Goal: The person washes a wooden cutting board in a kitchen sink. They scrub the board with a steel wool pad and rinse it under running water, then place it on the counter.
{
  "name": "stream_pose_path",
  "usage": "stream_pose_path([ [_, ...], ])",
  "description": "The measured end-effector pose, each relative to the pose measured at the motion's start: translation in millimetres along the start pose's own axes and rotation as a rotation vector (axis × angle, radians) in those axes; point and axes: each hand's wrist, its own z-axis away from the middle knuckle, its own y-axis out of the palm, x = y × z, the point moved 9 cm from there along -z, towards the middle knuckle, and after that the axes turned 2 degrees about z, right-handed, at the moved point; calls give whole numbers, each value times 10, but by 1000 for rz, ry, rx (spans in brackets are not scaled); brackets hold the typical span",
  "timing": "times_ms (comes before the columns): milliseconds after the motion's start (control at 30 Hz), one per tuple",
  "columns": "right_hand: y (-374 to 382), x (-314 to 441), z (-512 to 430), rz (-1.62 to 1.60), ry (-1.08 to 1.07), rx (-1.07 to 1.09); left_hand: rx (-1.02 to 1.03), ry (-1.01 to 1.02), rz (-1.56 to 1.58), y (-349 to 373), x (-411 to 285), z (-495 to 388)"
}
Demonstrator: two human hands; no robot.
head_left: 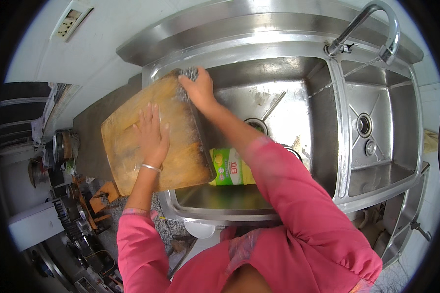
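Note:
A large, stained wooden cutting board (183,146) lies tilted across the left end of the stainless steel sink (324,146). My left hand (152,133) rests flat on the board's face with its fingers spread, a bangle on the wrist. At the board's far edge, my right hand (200,88) grips a steel wool scrubber (187,75) and presses it against the corner. A detergent bottle (227,166) with a green and white label lies in the large basin, partly under the board and beside my right forearm.
Water streams from the curved faucet (392,36) over the divider into the large basin. A smaller basin (370,146) with a drain lies to the right. A dark slab (91,132) extends on the left, near pots and a wooden stool. A socket panel (70,22) is on the wall.

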Motion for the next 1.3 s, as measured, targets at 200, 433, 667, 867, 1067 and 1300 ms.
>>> stream_pose_path([
  [200,-513,138,1705,72,-9,172,1,-33,3,-10,51,107],
  [433,-397,5,1325,130,-22,96,1,71,-125,-50,-161,66],
  [667,-358,-337,782,-38,237,73,10,62,-153,27,-256,40],
  [867,-777,-171,2394,-119,365,149,22,44,-69,21,-197,37],
  [1067,-371,-73,365,-8,-61,-61,9,144,-25,-80,-354,-87],
  [1300,-548,-34,1726,-42,132,-8,23,80,62,-29,-163,-34],
])
